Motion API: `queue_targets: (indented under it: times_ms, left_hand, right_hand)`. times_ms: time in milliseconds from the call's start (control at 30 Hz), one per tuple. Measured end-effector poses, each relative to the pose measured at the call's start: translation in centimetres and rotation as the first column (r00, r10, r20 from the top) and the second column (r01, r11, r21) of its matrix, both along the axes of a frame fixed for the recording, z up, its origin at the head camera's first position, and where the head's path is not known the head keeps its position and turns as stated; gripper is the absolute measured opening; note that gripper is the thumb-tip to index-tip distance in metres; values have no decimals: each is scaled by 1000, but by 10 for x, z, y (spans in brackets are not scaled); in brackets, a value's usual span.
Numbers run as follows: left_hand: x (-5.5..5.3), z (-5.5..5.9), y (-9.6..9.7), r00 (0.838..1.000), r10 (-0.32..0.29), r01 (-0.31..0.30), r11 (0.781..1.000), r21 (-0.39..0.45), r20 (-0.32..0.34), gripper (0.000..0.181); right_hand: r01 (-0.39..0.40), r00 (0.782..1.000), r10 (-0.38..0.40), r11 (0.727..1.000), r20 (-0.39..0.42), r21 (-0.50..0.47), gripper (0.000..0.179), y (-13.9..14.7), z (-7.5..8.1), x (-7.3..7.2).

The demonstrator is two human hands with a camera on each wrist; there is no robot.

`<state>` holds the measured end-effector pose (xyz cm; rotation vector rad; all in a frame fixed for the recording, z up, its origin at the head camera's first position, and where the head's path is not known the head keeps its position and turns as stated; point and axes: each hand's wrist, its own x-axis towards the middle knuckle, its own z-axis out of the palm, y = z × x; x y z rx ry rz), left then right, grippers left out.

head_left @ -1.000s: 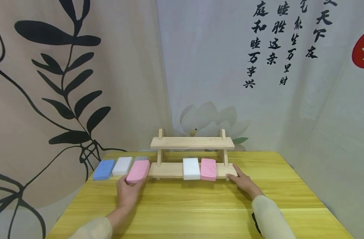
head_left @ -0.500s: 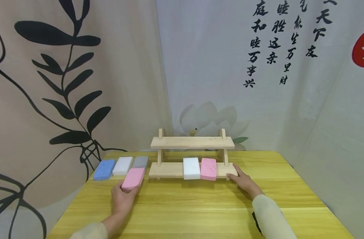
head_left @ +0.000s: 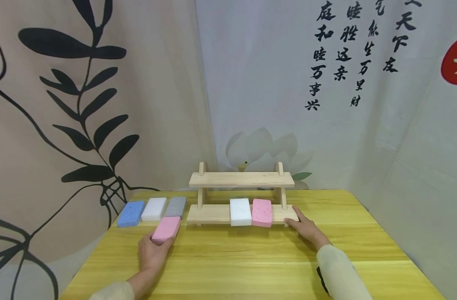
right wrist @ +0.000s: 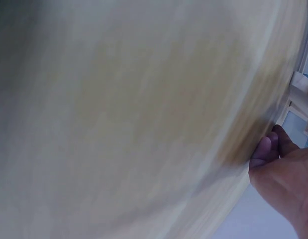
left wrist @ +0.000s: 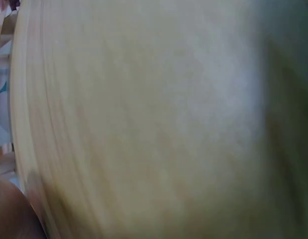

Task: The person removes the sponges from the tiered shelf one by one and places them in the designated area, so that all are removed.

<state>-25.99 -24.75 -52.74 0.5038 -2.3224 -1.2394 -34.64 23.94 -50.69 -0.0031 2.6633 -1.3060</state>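
My left hand (head_left: 152, 254) grips a pink sponge (head_left: 166, 230) between thumb and fingers, just in front of a grey sponge (head_left: 175, 207) on the table. In the left wrist view only a blurred part of that hand (left wrist: 13, 211) shows. A two-tier wooden rack (head_left: 209, 213) stands at the back, with a white sponge (head_left: 240, 212) and a speckled pink sponge (head_left: 262, 213) side by side on its lower tier. My right hand (head_left: 306, 228) holds the right end of that tier, thumb at the front. The right wrist view shows this hand (right wrist: 283, 172) with fingers curled.
Left of the grey sponge lie another white sponge (head_left: 154, 209) and a blue sponge (head_left: 131, 213). The wooden table (head_left: 258, 266) ends at a curtain (head_left: 168, 104) printed with leaves and writing.
My left hand has drawn the pink sponge towards me and slightly left, away from the rack, uncovering the grey sponge. My right hand has stayed at the rack's end.
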Motion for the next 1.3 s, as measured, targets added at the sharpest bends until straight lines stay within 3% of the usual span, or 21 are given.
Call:
queue_targets:
  times_ms: [167,533,767,1067,1300]
  left_hand:
    - [0,0,0,1000,-2,3,1000,-25,29,75]
    - [3,-1,-1,1000,-1,2,998,-61,13,76]
    - [7,6,0,1000,-17,17,999,-33,14,79]
    - [2,17,-1,1000,5,-5,1000,-5,16,84]
    - [-3,28,10,998,-64,64,994,83,-13,86]
  right_hand:
    - [0,1000,0,1000,-2,-2,92,0,-1,-2]
    - [-7,1000,7,1000,-16,-7,92,0,1,1]
    - [-19,999,19,1000,-30,-18,96,1,2,1]
    - [-18,998,16,999,-59,-38,98,3,-2,0]
    - [-36,999,35,999,-41,-36,98,8,-10,-7]
